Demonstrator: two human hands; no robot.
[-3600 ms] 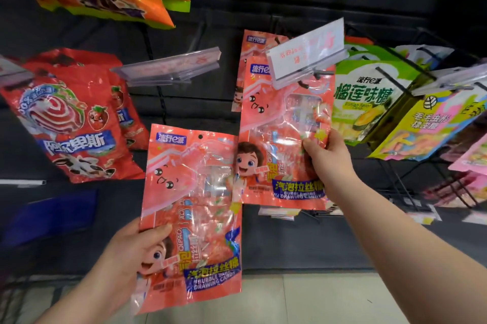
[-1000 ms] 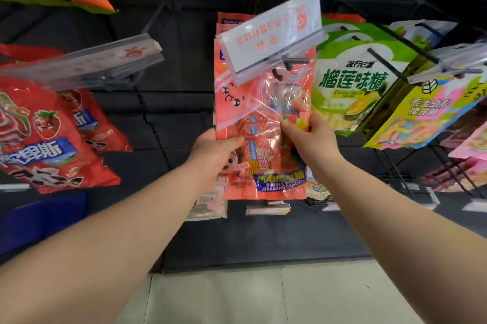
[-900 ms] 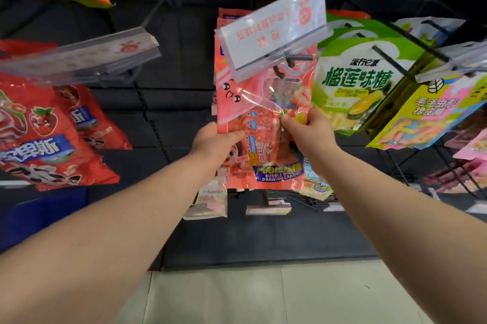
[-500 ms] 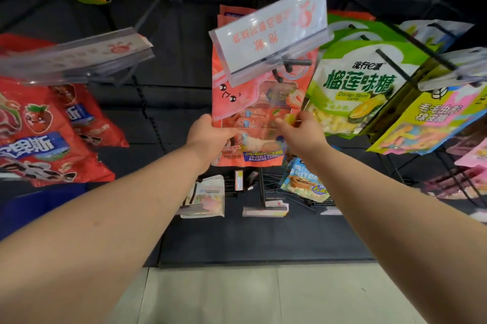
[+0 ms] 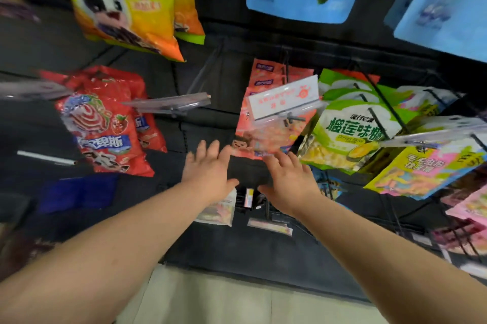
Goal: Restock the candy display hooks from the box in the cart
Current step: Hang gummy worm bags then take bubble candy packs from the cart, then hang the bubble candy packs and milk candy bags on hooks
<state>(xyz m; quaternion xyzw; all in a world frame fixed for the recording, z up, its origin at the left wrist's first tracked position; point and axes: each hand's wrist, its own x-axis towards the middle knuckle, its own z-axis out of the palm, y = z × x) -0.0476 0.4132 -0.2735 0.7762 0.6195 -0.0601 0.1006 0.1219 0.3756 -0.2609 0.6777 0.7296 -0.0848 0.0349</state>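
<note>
Salmon-pink glossy plastic candy pouches (image 5: 246,144), printed with a cartoon child and partly clear-windowed, are hanging on a black wire display hook (image 5: 293,119) behind a clear plastic tag holder (image 5: 283,98). The left hand (image 5: 208,168) and right hand (image 5: 287,178) are hovering just beneath, each grip spread open and holding nothing. The pouches are looking light, floppy and slick, and are probably best pinched at the side edges.

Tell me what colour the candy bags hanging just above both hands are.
Salmon-pink candy bags with a clear window; the head view, the only one, shows them.

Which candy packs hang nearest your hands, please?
The salmon packs behind the white tag, above the left hand and right hand; red packs and green packs hang aside.
</note>
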